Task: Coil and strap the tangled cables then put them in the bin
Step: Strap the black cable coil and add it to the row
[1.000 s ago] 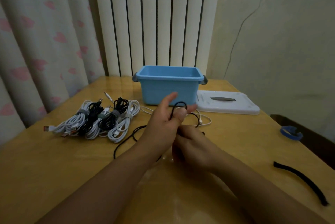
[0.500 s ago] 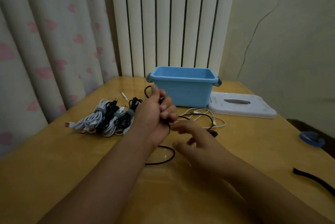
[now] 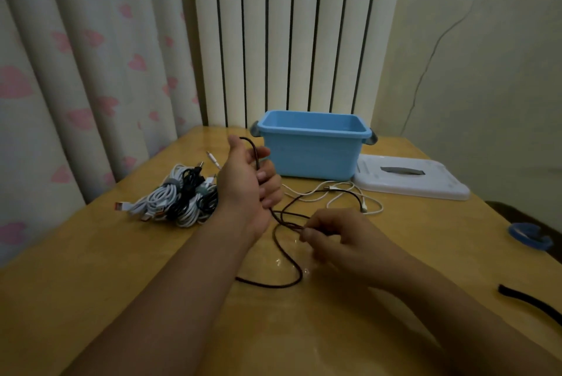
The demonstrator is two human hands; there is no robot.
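Two hands working | left hand (image 3: pixel 243 184) is gripping black cable (image 3: pixel 286 254), fingers curled round it | right hand (image 3: pixel 337 238) is pinching its loop above surface (image 3: pixel 91 254) | bin (image 3: pixel 310 156) is standing behind | risk: slack is snagging white cable (image 3: pixel 331 193), tangling coil

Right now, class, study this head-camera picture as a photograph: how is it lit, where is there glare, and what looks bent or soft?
Head view: dim, warm, even light with faint shadows; small glints on the glossy table near the dark cable; wide-angle bending bows the curtain and table edges; forearms at the bottom look soft, while the bin reads fairly sharp.
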